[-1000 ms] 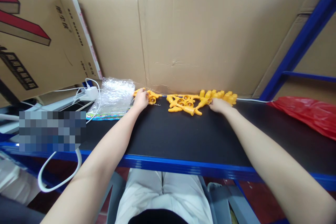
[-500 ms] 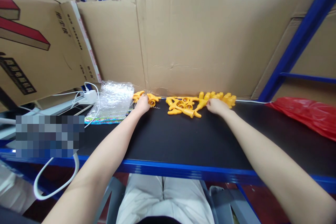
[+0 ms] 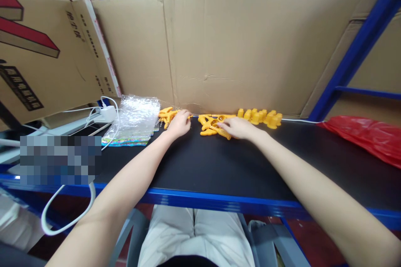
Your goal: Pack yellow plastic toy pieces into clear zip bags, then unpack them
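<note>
Small yellow plastic parts lie in groups along the back of the black table top (image 3: 219, 162). My left hand (image 3: 179, 124) rests on the table with its fingers curled over a yellow part at the right end of the left group (image 3: 165, 114). My right hand (image 3: 238, 127) lies over the middle group (image 3: 210, 124), fingers bent around a yellow piece. A third group of stubby yellow parts (image 3: 260, 116) sits to the right, untouched.
A cardboard wall (image 3: 232, 46) stands behind the parts. Clear plastic bags (image 3: 135, 117) lie at the left beside a white charger and cables (image 3: 105, 113). A red plastic bag (image 3: 363, 135) lies at the right. Blue rack posts (image 3: 357, 46) frame the bench.
My right hand has moved left from the right group onto the middle group. My left hand has shifted a little to the right, off the left group's centre.
</note>
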Motion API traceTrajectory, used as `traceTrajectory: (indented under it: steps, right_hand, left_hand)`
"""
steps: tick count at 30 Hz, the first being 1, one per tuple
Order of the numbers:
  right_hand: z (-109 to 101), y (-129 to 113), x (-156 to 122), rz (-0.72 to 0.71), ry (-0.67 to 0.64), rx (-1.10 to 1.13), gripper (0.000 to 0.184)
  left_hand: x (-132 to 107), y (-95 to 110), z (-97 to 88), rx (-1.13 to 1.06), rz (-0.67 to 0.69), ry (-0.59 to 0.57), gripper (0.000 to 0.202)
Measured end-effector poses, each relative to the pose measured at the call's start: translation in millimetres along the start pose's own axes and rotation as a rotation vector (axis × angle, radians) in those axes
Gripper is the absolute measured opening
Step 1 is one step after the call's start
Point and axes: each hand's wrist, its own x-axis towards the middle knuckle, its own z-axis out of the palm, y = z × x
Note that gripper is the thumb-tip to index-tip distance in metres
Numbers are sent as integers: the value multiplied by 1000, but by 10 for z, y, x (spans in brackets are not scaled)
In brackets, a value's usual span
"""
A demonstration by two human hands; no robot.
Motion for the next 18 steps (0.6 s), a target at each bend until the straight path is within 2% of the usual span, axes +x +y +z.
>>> traceTrajectory:
  steps: [4,6,8,11,14,18]
  right_hand:
    - [4,-278,-84,-78,-98,-222,33]
    - [26,-317,-95,-110,-92,-270,28]
    - [44,-307,-87,-142,-48,-274,28]
    - [61,-270,-61,-191,97,-284,28]
    - [73,-270,-47,-232,226,-294,29]
    - [75,-311,-55,-221,285,-260,35]
  left_hand:
    - [-63,253,58,-72,158,-228,35]
    - [-95,315,89,-90,178,-337,41]
    - [-113,342,102,-87,187,-382,46]
    - [-107,359,73,-34,172,-334,47]
    - [-77,398,-3,51,100,-197,38]
    - [-46,472,-98,141,33,-104,31]
